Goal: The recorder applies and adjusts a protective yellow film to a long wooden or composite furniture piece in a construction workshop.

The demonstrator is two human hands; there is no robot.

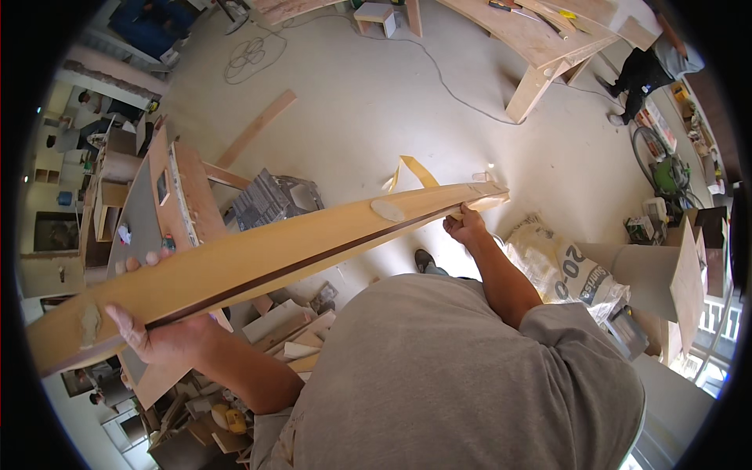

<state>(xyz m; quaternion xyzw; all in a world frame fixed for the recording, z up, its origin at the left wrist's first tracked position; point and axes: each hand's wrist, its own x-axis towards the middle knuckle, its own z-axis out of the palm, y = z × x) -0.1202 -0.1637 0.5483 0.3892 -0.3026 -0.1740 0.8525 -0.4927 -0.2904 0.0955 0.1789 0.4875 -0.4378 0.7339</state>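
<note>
A long, light wood-coloured board (258, 249) stretches across in front of my body, with a dark stripe along its near side. Pale oval patches show on its surface, one towards the right end and one by the left end. My left hand (176, 338) is closed around the board near its left end, thumb on the near side and fingertips showing over the far edge. Towards the right end, my right hand (468, 225) grips the near edge from below. A loose yellow strip (417, 169) sticks out beyond the far edge; I cannot tell whether it is attached.
A wooden workbench (533, 43) with tools stands at the far right, a person (654, 66) beside it. Cord (439, 74) runs over the floor. A bulging white sack (560, 266) sits at right, wood offcuts (294, 333) at lower left, a grey-topped table (141, 211) at left.
</note>
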